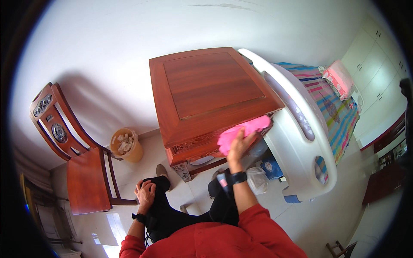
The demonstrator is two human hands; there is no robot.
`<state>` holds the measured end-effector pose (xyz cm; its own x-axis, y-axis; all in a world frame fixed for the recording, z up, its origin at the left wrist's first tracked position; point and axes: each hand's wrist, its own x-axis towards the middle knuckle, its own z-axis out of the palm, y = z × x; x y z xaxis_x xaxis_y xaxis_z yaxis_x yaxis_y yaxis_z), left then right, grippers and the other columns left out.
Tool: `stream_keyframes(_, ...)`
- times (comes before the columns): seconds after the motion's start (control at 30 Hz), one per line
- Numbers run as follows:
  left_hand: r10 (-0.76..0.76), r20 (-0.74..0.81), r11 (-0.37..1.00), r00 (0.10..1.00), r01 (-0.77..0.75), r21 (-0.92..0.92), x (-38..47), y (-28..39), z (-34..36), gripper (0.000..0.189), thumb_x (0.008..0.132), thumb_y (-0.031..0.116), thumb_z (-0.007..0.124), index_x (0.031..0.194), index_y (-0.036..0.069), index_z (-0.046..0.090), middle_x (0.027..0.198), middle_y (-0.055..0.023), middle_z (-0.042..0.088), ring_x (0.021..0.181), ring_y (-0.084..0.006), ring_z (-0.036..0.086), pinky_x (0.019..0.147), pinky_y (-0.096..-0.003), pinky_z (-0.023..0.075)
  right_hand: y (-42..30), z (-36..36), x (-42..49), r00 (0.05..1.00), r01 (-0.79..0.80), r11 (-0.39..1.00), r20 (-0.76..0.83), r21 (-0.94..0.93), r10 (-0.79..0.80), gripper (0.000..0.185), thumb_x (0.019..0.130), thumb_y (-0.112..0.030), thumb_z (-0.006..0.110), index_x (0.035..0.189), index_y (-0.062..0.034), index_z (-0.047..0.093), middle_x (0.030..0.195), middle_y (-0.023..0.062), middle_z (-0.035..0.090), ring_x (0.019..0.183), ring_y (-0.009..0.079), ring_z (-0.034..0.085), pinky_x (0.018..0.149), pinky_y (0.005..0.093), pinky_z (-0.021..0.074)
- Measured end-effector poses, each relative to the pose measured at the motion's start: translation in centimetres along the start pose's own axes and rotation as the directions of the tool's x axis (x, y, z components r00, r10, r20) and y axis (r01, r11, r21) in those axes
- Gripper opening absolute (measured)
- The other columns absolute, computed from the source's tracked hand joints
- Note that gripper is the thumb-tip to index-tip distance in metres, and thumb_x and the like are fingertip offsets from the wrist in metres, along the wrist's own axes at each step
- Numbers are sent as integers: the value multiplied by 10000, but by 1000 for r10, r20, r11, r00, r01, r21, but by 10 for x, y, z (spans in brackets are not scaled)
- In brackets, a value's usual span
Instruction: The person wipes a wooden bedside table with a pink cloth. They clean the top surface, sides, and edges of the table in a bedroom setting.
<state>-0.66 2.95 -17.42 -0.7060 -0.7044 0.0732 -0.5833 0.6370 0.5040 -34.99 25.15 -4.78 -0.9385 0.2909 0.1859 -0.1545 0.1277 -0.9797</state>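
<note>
A pink cloth (229, 138) is in my right hand (239, 146), pressed along the carved front side of a reddish-brown wooden table (213, 84), just under its top near the right corner. The cloth hides part of the carving, and some of my fingertips are out of sight behind it. My left hand (146, 192) rests on my left knee and holds nothing, its fingers bent over the black trousers (167, 209). The tabletop has a framed panel and bears no objects.
Left stands a wooden chair (88, 177) with a carved back, beside a yellow waste bin (134, 151) holding crumpled tissue. A white bed end board (280, 129) adjoins the table's right side. Below are a white plastic bag (257, 181) and a blue package (271, 167).
</note>
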Motion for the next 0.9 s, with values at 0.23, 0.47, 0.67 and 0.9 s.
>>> stream_keyframes(0.23, -11, 15, 1000, 1000, 11, 0, -1, 0, -2, 225, 910, 317, 616, 991, 152, 745, 1189, 24, 659, 1303, -289, 411, 1058, -516, 281, -18, 34, -149, 866, 374, 918, 305, 132, -396, 817, 977, -206, 548, 1520, 44, -9, 1567, 319, -36, 1475, 436, 0, 1196, 487, 62)
stream_keyframes(0.47, -8, 3, 1000, 1000, 8, -22, -4, -4, -2, 230, 913, 316, 613, 998, 145, 742, 1187, 19, 659, 1302, -293, 409, 1061, -517, 278, -13, 34, -83, 959, 264, 959, 81, 106, -273, 780, 984, -221, 510, 1511, 69, 12, 1576, 300, 10, 1482, 392, 58, 1204, 444, 81)
stream_keyframes(0.67, -5, -4, 1000, 1000, 4, -29, -2, -3, 0, 228, 911, 314, 612, 994, 148, 744, 1182, 22, 660, 1301, -288, 410, 1063, -517, 274, -8, 2, 33, 992, 22, 1000, -122, 2, -22, 758, 1005, -328, 454, 1500, 108, 81, 1574, 299, 117, 1482, 344, 136, 1211, 362, 97)
stream_keyframes(0.9, -16, -1, 1000, 1000, 16, -6, -1, -1, -1, 223, 902, 316, 620, 986, 153, 747, 1179, 24, 661, 1301, -286, 412, 1068, -509, 275, 5, -33, 144, 973, -24, 963, -216, 267, 84, 716, 994, -271, 504, 1493, 102, 151, 1545, 290, 241, 1428, 351, 290, 1182, 345, 205)
